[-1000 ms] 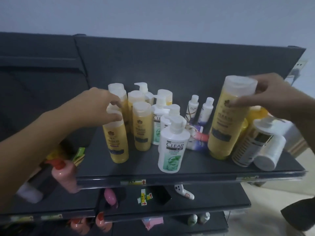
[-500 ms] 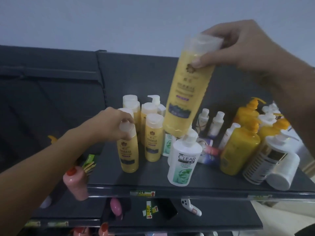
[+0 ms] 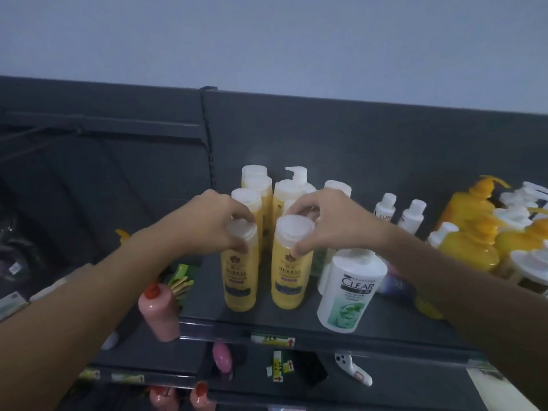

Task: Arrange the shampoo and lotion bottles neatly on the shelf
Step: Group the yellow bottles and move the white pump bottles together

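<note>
Partly done: yellow herbal bottles stand in two files toward the shelf front edge. Left hand closed on the left front bottle cap, right hand closed on the right front bottle cap. Clear bottle and orange pump bottles at the right end unsorted. Bottles behind the hands hidden; right end cut off.
</note>
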